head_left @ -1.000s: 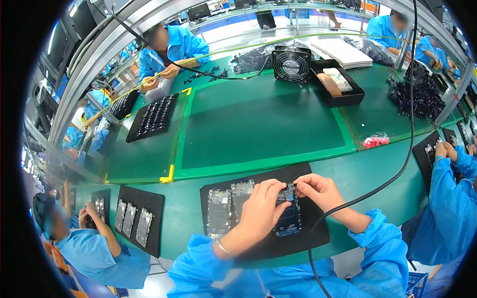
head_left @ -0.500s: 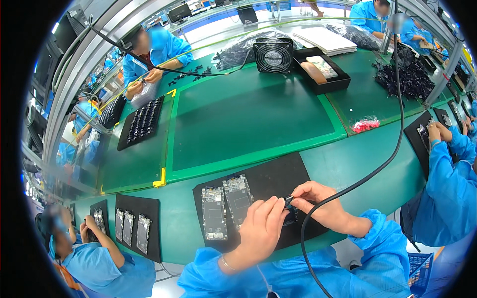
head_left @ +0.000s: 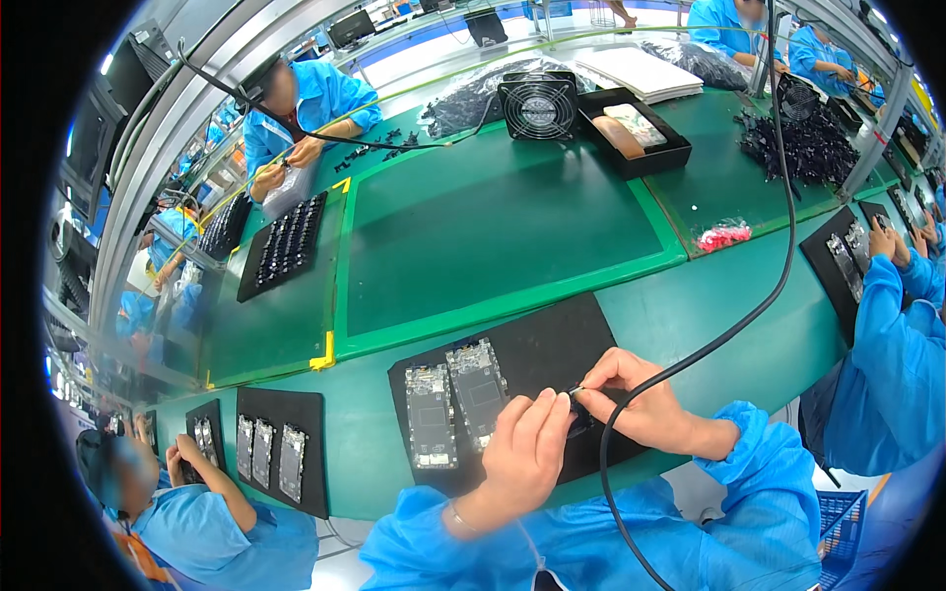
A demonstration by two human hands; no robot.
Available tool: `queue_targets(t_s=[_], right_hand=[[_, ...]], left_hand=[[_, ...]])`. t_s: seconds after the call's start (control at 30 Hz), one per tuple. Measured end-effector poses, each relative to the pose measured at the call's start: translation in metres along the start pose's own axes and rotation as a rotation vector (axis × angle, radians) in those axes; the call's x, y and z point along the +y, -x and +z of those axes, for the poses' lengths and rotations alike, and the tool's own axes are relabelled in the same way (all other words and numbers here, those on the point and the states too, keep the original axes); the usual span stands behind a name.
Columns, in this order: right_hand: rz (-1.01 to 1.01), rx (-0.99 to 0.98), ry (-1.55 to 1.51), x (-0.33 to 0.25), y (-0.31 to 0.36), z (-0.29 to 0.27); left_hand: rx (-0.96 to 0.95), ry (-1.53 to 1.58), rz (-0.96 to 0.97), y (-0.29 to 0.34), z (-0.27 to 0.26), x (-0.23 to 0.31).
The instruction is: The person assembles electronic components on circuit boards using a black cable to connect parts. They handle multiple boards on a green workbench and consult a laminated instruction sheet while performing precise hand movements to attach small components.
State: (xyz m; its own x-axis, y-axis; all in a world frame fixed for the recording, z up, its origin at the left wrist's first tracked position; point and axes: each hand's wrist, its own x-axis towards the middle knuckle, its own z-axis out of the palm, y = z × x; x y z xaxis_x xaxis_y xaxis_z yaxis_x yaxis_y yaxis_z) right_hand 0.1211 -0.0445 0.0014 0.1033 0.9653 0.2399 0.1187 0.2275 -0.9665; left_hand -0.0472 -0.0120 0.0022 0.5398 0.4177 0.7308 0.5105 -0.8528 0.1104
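Over a black foam mat (head_left: 537, 340), my left hand (head_left: 527, 443) and my right hand (head_left: 639, 406) meet, fingertips pinched together. Between them is a small dark part (head_left: 575, 390), mostly covered by my fingers; its exact kind cannot be made out. Two grey circuit boards (head_left: 431, 419) lie side by side on the mat, left of my hands. The right one (head_left: 477, 386) is partly behind my left fingers. Something dark lies below the fingertips, largely hidden.
A black cable (head_left: 724, 340) hangs in front of my right hand. Beyond are a small fan (head_left: 540, 106), a black box (head_left: 645, 158), a heap of black parts (head_left: 798, 148) and red bits (head_left: 724, 236). Co-workers sit on both sides, with boards on mats (head_left: 313, 453).
My hands stay joined at the small dark part, with the fingers shifted slightly. The whole view has moved a little. The co-worker at right has moved their hands farther away, uncovering boards.
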Motion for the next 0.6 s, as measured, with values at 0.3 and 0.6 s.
queue_targets(t_s=[0.3,0.6], right_hand=[[0.05,-0.038,0.052,-0.003,0.006,-0.003],[0.081,-0.031,-0.079,-0.006,0.014,-0.002]], left_hand=[[0.026,0.022,-0.056,0.002,-0.003,0.005],[0.024,0.004,-0.044,0.006,-0.005,0.01]])
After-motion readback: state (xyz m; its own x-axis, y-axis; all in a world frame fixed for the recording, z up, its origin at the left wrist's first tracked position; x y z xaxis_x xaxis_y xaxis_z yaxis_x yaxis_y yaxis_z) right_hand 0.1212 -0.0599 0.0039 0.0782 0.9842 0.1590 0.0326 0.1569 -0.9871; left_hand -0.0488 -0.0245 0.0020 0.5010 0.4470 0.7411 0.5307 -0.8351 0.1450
